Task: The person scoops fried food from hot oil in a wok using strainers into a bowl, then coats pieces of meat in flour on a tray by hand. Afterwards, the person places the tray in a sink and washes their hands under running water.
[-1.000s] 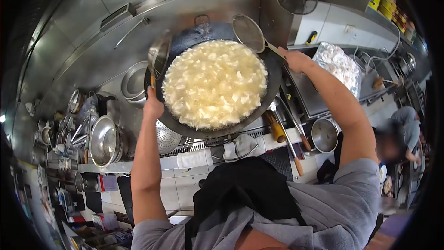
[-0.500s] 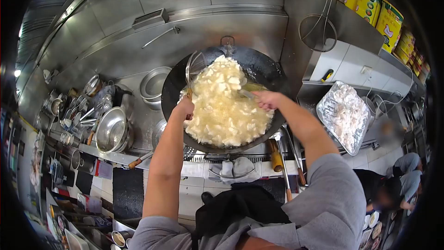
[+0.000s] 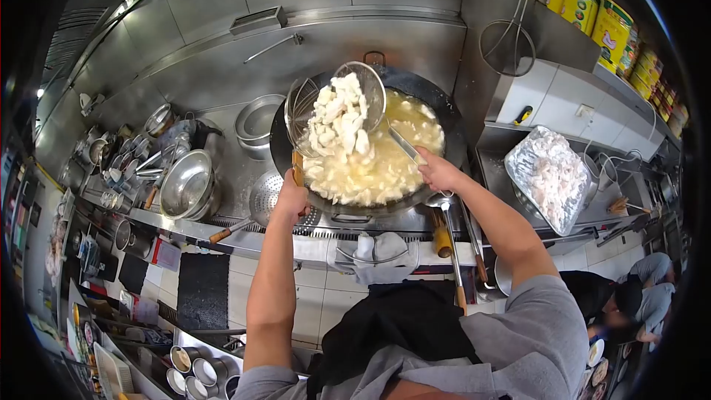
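Note:
My left hand (image 3: pixel 294 198) is closed around the wooden handle of a wire skimmer (image 3: pixel 298 107), which is raised over the left side of a large black wok (image 3: pixel 452 115). My right hand (image 3: pixel 438 170) grips the metal handle of a round mesh strainer (image 3: pixel 376 89), tilted toward the skimmer. Between the two tools rises a heap of pale coated pieces (image 3: pixel 339 115), perhaps meat. More such pieces float in the bubbling yellowish oil (image 3: pixel 415 115) below. Which of the two tools bears most of the heap, I cannot tell.
A foil-lined tray (image 3: pixel 570 211) of floured pieces stands at right. Metal bowls (image 3: pixel 185 185) and a perforated ladle (image 3: pixel 266 196) lie left. Long-handled tools (image 3: pixel 455 252) and a folded cloth (image 3: pixel 381 252) are at the front edge. Another person (image 3: pixel 603 296) is at lower right. A strainer (image 3: pixel 507 48) hangs upper right.
Both tools have come up out of the oil, lifting a heap of pieces between them. The mesh strainer now shows above the wok, and more oil surface is visible at the right.

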A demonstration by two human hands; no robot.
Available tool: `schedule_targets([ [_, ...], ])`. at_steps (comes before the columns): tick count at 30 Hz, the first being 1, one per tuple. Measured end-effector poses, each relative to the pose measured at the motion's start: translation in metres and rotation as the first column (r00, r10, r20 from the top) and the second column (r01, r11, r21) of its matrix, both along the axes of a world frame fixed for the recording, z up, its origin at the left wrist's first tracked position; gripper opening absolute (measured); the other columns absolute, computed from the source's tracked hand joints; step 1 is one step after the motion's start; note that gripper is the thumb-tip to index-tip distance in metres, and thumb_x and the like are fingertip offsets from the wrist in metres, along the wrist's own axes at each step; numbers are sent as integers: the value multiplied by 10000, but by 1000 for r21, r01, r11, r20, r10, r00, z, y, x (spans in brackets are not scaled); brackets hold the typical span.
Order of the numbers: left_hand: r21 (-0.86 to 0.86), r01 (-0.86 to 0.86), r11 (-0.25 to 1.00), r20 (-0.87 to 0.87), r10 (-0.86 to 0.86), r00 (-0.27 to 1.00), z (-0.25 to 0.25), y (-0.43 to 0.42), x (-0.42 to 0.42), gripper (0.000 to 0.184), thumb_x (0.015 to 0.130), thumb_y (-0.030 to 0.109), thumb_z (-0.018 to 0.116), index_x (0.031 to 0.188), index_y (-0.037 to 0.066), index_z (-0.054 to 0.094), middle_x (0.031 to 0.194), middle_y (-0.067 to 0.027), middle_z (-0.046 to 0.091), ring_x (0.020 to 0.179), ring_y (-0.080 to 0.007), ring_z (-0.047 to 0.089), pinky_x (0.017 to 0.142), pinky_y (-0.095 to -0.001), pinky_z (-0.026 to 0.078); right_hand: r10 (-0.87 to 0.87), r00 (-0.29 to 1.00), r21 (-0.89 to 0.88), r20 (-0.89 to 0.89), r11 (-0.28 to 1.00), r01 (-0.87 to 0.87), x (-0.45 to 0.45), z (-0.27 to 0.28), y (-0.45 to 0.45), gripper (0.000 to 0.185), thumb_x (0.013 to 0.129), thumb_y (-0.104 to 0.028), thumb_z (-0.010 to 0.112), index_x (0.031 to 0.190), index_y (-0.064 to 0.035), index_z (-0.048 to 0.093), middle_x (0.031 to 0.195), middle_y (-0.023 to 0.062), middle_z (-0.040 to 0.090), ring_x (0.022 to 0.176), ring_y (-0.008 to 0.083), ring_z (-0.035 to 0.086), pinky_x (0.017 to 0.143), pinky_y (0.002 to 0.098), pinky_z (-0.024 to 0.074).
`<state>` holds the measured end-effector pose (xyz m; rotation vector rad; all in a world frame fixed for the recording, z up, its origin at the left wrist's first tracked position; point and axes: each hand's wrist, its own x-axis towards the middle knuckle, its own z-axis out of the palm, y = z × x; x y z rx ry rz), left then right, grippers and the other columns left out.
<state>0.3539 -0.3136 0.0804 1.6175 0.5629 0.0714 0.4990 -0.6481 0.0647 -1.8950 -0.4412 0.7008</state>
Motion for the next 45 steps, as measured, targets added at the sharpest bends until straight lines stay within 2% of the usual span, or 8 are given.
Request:
schedule_targets([
  [8,126,-106,986,153,87,984,-40,-30,-61,741,748,-94,375,1448,117,252,828,-118,511,465,-158,463,356,-299,366,-54,998,25,29,998,54,-51,24,-20,596,967,-46,429,1501,-183,201,614,-8,362,485,99,334,409,274,322],
  [12,229,-25,973,86,5,996,-30,-45,-99,740,783,-71,374,1481,-34,131,1457,-305,322,1371,-372,332,1120,-355,259,-51,998,9,32,999,51,-82,39,-36,626,960,-18,420,1513,-201,190,646,-27,352,513,83,339,405,247,309],
  [23,706,-142,693,176,22,984,28,-66,-83,781,800,-12,428,1501,105,105,1154,-324,578,1042,-486,567,897,-502,436,-140,982,-125,124,980,155,-5,46,-115,601,963,-80,438,1503,-186,197,701,120,545,538,211,530,439,353,429],
  [26,756,-121,643,80,93,992,27,-53,-57,788,797,-1,433,1505,114,106,1160,-324,576,1043,-480,571,893,-508,435,142,658,-411,740,870,274,60,22,-145,702,865,-29,524,1478,-49,182,905,335,627,832,425,653,596,486,512],
  [32,782,-44,621,-114,212,971,1,-25,6,788,813,65,477,1508,103,106,1138,-319,597,1034,-441,602,878,-482,459,282,847,-788,451,572,229,90,78,-125,677,845,-7,481,1460,-88,209,798,263,635,574,353,633,433,486,444],
  [34,609,-41,792,-216,216,952,-26,-17,39,782,817,72,515,1495,80,125,1123,-323,603,1030,-428,613,846,-461,481,96,991,-583,-96,801,-134,129,72,-121,534,881,-30,436,1375,-186,305,618,90,513,433,202,497,347,347,344],
  [38,326,-28,945,-274,122,954,-22,-23,68,657,806,-26,392,1427,131,242,749,-150,543,430,-223,496,349,-350,357,148,946,-478,-290,834,-277,151,61,-94,382,956,-79,383,1296,-247,335,604,-26,378,438,77,376,373,242,288],
  [45,160,-23,987,-311,73,947,-25,-38,97,624,818,-55,350,1401,147,254,716,-121,475,450,-172,408,368,-308,342,149,793,63,-590,988,-139,183,-48,-5,547,1007,-143,369,1486,-296,154,613,-37,362,429,63,306,389,223,273],
])
